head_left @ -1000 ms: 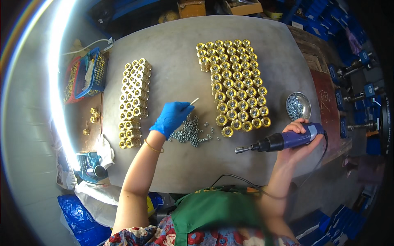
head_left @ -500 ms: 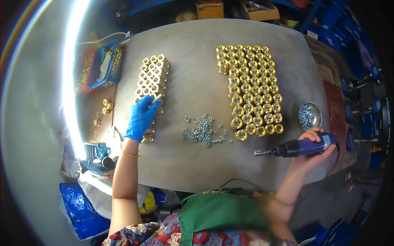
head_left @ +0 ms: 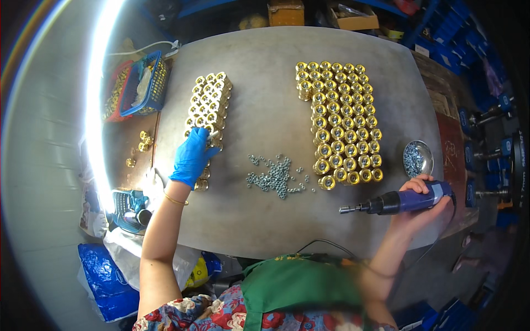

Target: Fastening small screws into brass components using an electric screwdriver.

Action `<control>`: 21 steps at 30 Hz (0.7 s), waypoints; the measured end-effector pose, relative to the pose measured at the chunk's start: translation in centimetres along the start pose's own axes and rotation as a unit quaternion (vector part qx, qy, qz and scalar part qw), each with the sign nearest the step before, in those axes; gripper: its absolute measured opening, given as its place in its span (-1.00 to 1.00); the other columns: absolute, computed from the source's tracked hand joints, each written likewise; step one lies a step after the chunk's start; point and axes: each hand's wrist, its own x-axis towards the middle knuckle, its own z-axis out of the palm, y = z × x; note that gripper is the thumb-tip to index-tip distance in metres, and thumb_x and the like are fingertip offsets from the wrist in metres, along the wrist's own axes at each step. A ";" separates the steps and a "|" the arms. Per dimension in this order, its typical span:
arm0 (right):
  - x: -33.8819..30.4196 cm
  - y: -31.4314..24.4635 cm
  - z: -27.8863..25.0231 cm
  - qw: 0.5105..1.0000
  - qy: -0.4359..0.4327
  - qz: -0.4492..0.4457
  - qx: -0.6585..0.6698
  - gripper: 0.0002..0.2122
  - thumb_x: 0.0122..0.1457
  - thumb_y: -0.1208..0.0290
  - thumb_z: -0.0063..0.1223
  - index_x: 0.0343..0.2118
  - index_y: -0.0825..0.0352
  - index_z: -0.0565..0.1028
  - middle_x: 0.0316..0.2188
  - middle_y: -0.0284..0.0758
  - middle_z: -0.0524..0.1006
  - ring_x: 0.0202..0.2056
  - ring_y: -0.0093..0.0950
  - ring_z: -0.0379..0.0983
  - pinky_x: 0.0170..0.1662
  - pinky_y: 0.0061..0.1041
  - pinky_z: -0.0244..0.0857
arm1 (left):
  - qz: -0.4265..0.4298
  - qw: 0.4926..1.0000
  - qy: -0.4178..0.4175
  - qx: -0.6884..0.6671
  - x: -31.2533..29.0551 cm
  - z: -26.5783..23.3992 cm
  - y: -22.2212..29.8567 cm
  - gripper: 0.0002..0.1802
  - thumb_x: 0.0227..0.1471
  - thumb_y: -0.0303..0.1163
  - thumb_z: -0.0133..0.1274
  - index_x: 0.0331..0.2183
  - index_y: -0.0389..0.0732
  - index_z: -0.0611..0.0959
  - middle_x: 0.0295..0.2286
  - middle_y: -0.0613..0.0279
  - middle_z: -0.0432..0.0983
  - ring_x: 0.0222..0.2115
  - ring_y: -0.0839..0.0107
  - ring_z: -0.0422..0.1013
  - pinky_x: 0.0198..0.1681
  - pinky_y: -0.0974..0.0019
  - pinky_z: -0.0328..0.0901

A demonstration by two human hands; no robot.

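My left hand (head_left: 192,159), in a blue glove, is closed over the near half of the narrow block of round brass fittings (head_left: 206,105). A short pale stick (head_left: 214,134), perhaps a pen, pokes out by its fingers; the fingertips are partly hidden. My bare right hand (head_left: 422,201) grips a purple and black electric screwdriver (head_left: 404,201) by its body, its metal bit pointing left above the tabletop. Between the hands lies a loose heap of small zinc-coloured nuts (head_left: 277,177). Beyond the screwdriver stands a wider block of brass fittings (head_left: 346,121) in rows, open ends up.
A metal bowl of nuts (head_left: 418,159) sits near the table's right edge. At the left are a blue basket (head_left: 157,83), a few loose fittings (head_left: 144,140) and another blue basket (head_left: 127,212). A black cable (head_left: 326,241) crosses the near edge of the grey table (head_left: 259,88).
My left hand has turned and dipped among the fittings, with the pale stick now mostly hidden behind its fingers. My right hand and the screwdriver have barely shifted.
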 end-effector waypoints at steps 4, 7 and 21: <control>-0.2 0.2 0.0 1.000 0.006 0.003 -0.004 -0.54 -0.01 0.07 0.08 -0.26 0.37 0.26 -0.40 -0.30 0.32 -0.48 -0.55 0.24 -0.37 -0.58 0.20 | -0.021 0.997 -0.068 0.014 -0.5 -0.3 0.7 -0.53 -0.22 -0.22 0.17 -0.22 -0.13 0.41 -0.36 0.05 0.38 -0.36 0.07 0.37 -0.31 0.15 0.28; -0.4 0.3 0.2 1.000 0.005 0.004 0.000 -0.54 0.00 0.06 0.07 -0.25 0.37 0.26 -0.39 -0.30 0.32 -0.48 -0.54 0.24 -0.36 -0.57 0.20 | -0.013 0.992 -0.122 0.016 -0.1 -1.0 0.8 -0.53 -0.23 -0.23 0.18 -0.20 -0.11 0.48 -0.40 0.06 0.41 -0.36 0.08 0.37 -0.30 0.16 0.27; -0.8 1.7 2.5 0.999 -0.019 -0.042 -0.022 -0.46 0.00 -0.12 -0.04 -0.31 0.40 0.37 -0.34 -0.20 0.41 -0.52 -0.52 0.28 -0.43 -0.59 0.21 | -0.247 0.673 -0.145 -0.682 -5.3 0.4 16.4 -0.69 -0.01 -0.32 0.04 -0.21 -0.29 0.53 -0.58 0.41 0.35 -0.69 0.69 0.12 -0.68 0.64 0.04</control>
